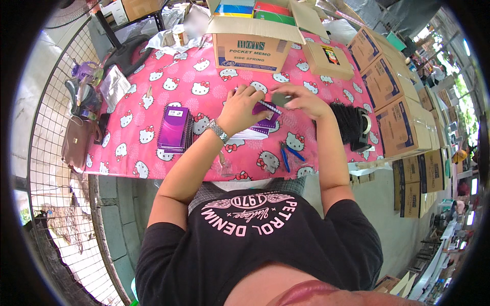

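A purple spiral memo notebook [269,116] with a white coil along its upper edge lies tilted between my hands. My left hand [241,108], with a metal watch at its wrist, has its fingers closed on the notebook's left side. At the coil's right end, my right hand [302,101] is curled, its fingertips around a dark grey-green patch [279,99] that I cannot make out. Below the notebook rests a pile of white-edged pads [251,134]. To the left stands a stack of purple spiral notebooks [174,127]. Blue-handled pliers [287,154] lie open nearer me.
Black spiral coils [347,122] are heaped at the right beside a tape roll [366,124]. An open carton [250,51] of colourful notebooks stands at the back, near a flat brown box [329,60]. Stacked cartons [395,127] line the right. A brown bag [77,144] hangs at the left edge.
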A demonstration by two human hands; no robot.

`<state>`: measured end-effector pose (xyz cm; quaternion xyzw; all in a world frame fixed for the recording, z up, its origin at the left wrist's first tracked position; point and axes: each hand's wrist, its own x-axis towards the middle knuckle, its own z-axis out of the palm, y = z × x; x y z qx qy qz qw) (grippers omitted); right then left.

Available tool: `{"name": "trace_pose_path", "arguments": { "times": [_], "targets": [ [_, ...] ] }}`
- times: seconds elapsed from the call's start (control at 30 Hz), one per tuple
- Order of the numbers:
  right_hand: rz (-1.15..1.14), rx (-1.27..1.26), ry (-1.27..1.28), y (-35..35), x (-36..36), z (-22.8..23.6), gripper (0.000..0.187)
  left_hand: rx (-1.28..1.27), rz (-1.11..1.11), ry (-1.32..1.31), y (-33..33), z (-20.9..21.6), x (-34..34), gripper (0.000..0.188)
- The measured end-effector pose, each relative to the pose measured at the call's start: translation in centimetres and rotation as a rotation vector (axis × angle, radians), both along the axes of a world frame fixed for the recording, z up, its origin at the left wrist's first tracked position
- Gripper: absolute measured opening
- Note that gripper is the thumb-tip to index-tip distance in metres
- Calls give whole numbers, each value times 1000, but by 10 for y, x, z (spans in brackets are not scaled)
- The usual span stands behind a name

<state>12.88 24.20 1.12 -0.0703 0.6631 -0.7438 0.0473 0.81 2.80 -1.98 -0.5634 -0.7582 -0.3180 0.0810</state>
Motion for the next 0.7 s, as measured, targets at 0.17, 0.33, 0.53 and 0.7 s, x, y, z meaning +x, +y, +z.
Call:
{"name": "trace_pose_path", "arguments": {
  "times": [0.17,0.33,0.53,0.7],
  "targets": [
    [-56,598,-42,7,-11,-2,63,14,1,9,1,-1,1,43],
    [-75,292,-119,-4,-10,7,63,0,15,-27,1,-2,-1,43],
    [-17,167,8,-6,-29,-7,57,-2,20,-105,-10,2,-17,40],
    [127,-298,13,-9,-41,-5,53,16,-41,-418,-16,-6,-37,32]
  ]
}}
